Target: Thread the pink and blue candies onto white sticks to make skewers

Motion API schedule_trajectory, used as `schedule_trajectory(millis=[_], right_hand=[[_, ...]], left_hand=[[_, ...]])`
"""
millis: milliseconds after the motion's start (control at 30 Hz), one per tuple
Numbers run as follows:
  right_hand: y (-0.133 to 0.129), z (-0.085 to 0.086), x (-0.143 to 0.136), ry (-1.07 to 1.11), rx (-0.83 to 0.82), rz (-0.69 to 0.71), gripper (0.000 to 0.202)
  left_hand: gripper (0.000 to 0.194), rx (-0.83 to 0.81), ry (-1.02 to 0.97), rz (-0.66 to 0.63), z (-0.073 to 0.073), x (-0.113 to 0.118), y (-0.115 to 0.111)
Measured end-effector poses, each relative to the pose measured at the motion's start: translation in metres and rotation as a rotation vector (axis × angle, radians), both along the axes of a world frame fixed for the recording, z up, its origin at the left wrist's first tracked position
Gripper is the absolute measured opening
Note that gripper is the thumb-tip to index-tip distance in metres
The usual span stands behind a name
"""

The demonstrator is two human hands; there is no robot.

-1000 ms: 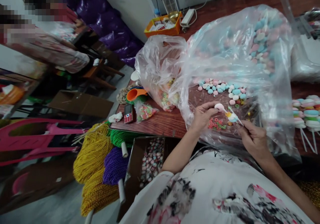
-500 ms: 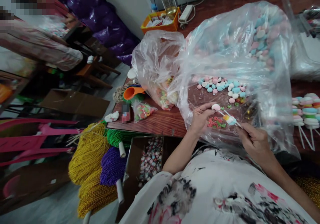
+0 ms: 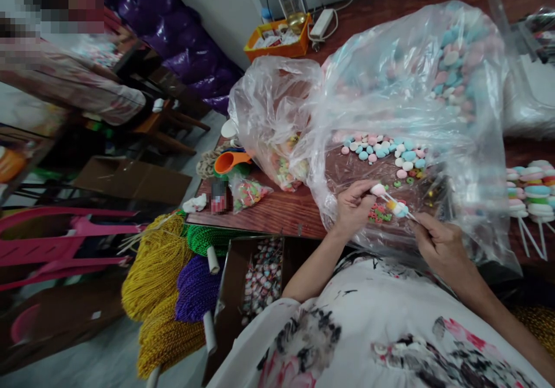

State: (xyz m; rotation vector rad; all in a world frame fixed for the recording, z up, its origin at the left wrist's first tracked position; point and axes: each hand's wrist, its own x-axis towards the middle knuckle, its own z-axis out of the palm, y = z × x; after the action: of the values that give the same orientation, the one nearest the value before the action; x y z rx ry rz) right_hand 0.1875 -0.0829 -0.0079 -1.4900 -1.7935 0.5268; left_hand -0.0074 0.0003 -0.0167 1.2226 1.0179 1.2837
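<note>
My left hand [image 3: 353,207] pinches a pink-and-white rounded bead [image 3: 378,189] at the upper end of a thin white stick. My right hand [image 3: 437,239] grips the lower ends of two white sticks [image 3: 410,215]. Blue, white and yellow-orange beads [image 3: 398,207] are threaded partway along the sticks, between my hands. Just below lie small red and green rings [image 3: 380,213], partly covered by my left hand. Beyond my hands, loose pink, white and blue beads [image 3: 381,148] lie on clear plastic.
A big clear bag [image 3: 455,76] of beads stands behind. Finished bead sticks [image 3: 537,194] lie at right. An orange scoop [image 3: 232,161] and a small bag of rings [image 3: 249,192] sit left. A box [image 3: 225,284] and corded bundles [image 3: 162,295] are below. Another person's sleeve [image 3: 108,102] shows far left.
My left hand has shifted slightly right with the pink-and-white bead, bringing it against the stick's end. My right hand keeps its grip on the sticks, almost unmoved.
</note>
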Motion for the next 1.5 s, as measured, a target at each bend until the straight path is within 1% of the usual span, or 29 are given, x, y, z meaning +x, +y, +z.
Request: schedule_trajectory(millis=[100, 233, 367, 433, 567, 667, 767, 833, 967, 1167, 1233, 1300, 1367, 1433, 1500], right_hand=[[0.0, -0.003, 0.0, -0.055, 0.029, -0.009, 0.022], [0.001, -0.01, -0.003, -0.096, 0.105, -0.033, 0.02], [0.003, -0.012, -0.007, -0.069, 0.09, -0.038, 0.021], [0.003, -0.01, -0.008, -0.039, 0.083, -0.036, 0.021], [0.001, 0.0, -0.014, 0.066, 0.075, -0.029, 0.019], [-0.002, 0.006, -0.022, 0.156, 0.037, -0.015, 0.022], [-0.004, 0.009, -0.03, 0.251, -0.01, -0.003, 0.021], [-0.004, 0.009, -0.032, 0.294, -0.026, -0.007, 0.021], [-0.005, 0.007, -0.03, 0.333, -0.047, -0.02, 0.022], [-0.004, 0.004, -0.025, 0.356, -0.068, -0.07, 0.019], [-0.002, 0.0, -0.02, 0.357, -0.069, -0.106, 0.018], [0.001, -0.008, -0.011, 0.359, -0.082, -0.155, 0.018], [0.003, -0.018, 0.0, 0.402, -0.118, -0.213, 0.022], [0.005, -0.031, 0.011, 0.497, -0.168, -0.287, 0.029], [0.006, -0.041, 0.02, 0.603, -0.208, -0.356, 0.032]], left_hand=[[0.024, 0.139, 0.103, 0.019, -0.005, 0.001, -0.004], [0.031, 0.209, 0.131, 0.049, -0.011, 0.004, -0.006], [0.021, 0.242, 0.18, 0.091, -0.01, 0.006, -0.003], [0.019, 0.26, 0.211, 0.074, -0.007, 0.004, -0.002], [0.02, 0.318, 0.233, 0.039, -0.005, 0.002, -0.005], [0.021, 0.319, 0.246, 0.066, -0.004, 0.003, -0.009], [0.021, 0.302, 0.246, 0.102, -0.003, 0.004, -0.011], [0.02, 0.314, 0.25, 0.085, -0.001, 0.004, -0.01], [0.022, 0.327, 0.256, -0.009, 0.001, 0.002, -0.011], [0.026, 0.222, 0.206, -0.083, -0.003, 0.014, -0.027], [0.027, 0.206, 0.198, -0.123, -0.003, 0.017, -0.026], [0.028, 0.215, 0.233, -0.176, -0.002, 0.017, -0.017], [0.028, 0.242, 0.336, -0.225, 0.0, 0.019, 0.001], [0.031, 0.301, 0.509, -0.269, 0.0, 0.027, 0.025], [0.03, 0.425, 0.739, -0.344, -0.001, 0.041, 0.051]])
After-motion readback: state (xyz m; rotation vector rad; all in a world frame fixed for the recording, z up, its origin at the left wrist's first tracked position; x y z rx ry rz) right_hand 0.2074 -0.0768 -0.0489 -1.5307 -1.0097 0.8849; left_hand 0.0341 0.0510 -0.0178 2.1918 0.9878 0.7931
